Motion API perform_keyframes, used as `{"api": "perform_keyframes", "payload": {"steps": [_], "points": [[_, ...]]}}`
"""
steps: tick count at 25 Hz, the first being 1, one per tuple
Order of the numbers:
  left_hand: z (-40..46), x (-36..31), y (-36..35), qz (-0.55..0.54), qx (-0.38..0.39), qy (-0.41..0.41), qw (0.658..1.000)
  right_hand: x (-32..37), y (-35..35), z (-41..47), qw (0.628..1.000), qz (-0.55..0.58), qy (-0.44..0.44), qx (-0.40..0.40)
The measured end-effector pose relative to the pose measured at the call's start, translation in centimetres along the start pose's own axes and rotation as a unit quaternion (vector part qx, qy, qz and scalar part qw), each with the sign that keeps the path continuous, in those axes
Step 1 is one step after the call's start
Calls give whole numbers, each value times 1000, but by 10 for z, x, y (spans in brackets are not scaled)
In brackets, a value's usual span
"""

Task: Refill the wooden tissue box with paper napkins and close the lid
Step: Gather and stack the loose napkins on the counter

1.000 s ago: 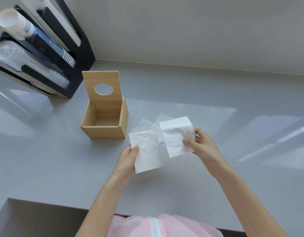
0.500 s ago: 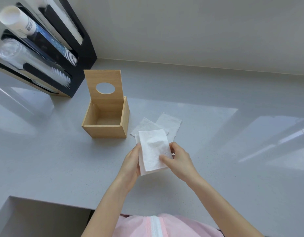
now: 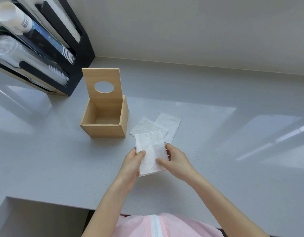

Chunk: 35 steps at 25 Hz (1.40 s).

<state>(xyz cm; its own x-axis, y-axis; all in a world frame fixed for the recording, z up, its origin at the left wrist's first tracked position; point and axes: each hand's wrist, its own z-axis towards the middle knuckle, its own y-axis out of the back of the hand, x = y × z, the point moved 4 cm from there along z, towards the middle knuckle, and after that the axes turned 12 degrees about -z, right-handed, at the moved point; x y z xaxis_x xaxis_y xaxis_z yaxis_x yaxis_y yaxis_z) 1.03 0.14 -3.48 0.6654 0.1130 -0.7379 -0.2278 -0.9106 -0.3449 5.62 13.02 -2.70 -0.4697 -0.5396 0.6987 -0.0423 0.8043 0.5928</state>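
A person in a pink garment [image 3: 158,226] stands at a pale grey countertop [image 3: 216,134] and holds a small stack of white square paper napkins [image 3: 150,151] above it with both bare hands. The left hand [image 3: 131,165] grips the stack's left edge, thumb pressed on the top sheet and fingers hidden beneath; the right hand [image 3: 177,162] pinches the right edge in the same way, thumb on top. The stack is tilted slightly, its far edge reaching toward two more white paper napkins [image 3: 165,124] that lie overlapping on the counter. Just to the left of those loose napkins sits the light wooden tissue box [image 3: 105,130], apart from the hands. Its hinged wooden lid with an oval hole [image 3: 103,86] stands upright at the back, and the inside looks empty. At the far left, against the wall, a black cup dispenser rack [image 3: 83,48] holds slanted sleeves of paper and clear plastic cups [image 3: 28,53].
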Motion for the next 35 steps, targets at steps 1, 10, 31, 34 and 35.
{"api": "perform_keyframes", "payload": {"steps": [1, 10, 31, 34, 35], "points": [[0, 0, 1, -3, -3, -2, 1000, 0, 4, 4, 1000, -13, 3, 3], [3, -5, 15, -36, -49, -8, 998, 20, 49, 87, 960, -265, 24, -86], [0, -9, 16, -32, -46, -9, 998, 22, 44, 73, 989, -118, 17, -91], [1, -6, 14, -35, -39, -5, 999, 29, 56, 49, 990, 3, 54, -129], [1, -5, 13, -37, -35, -4, 999, 32, 59, 41, 987, 58, 69, -134]]}}
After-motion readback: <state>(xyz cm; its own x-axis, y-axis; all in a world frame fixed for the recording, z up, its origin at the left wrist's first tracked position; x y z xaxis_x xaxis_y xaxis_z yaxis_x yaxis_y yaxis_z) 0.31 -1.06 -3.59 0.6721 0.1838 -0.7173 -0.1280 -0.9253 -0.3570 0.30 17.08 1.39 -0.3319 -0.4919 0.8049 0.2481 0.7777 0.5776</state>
